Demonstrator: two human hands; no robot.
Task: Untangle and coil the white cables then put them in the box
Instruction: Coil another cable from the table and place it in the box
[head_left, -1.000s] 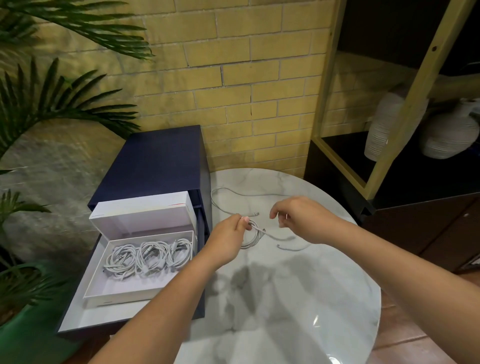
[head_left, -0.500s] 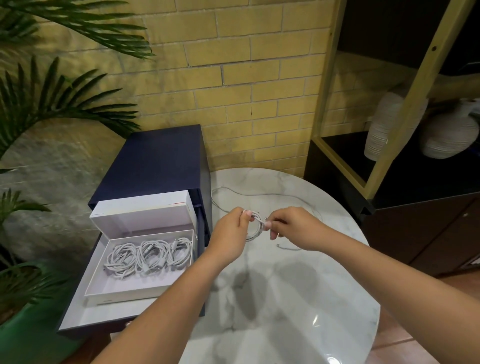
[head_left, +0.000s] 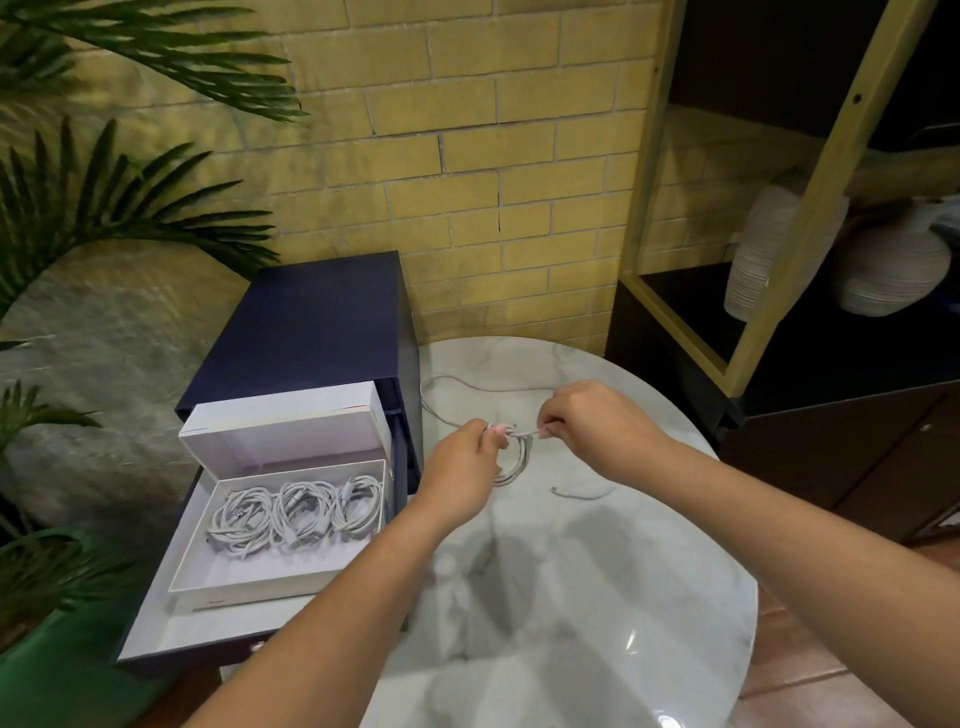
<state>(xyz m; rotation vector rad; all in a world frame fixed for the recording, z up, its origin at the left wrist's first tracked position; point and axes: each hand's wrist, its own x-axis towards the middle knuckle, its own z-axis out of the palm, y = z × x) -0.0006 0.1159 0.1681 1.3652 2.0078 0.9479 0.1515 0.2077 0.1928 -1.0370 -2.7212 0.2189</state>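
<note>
One white cable (head_left: 514, 460) is partly wound into a small coil between the two hands, over the far left part of the round marble table (head_left: 571, 597); whether its lower loops touch the tabletop cannot be told. The left hand (head_left: 462, 467) pinches the top of the coil with thumb and curled fingers, and the right hand (head_left: 587, 421), close beside it, pinches a short straight stretch of the same cable coming off the coil, its other fingers curled in. The unwound rest of the cable lies on the table, looping away behind the hands toward the wall, and a loose end (head_left: 574, 493) lies just below the right wrist. Three coiled cables (head_left: 291, 512) lie side by side in the open white box (head_left: 244, 590) to the left, along its far side. The box sits in the pulled-out drawer (head_left: 156, 639) of a dark blue cabinet (head_left: 306, 322) that stands against the table's left edge, and the box's lid (head_left: 280, 441) stands upright behind it. Palm fronds (head_left: 104, 208) hang over the left side, a yellow brick wall (head_left: 467, 156) runs behind, and a dark shelf unit (head_left: 810, 156) at right holds pale ribbed vases (head_left: 893, 270).
</note>
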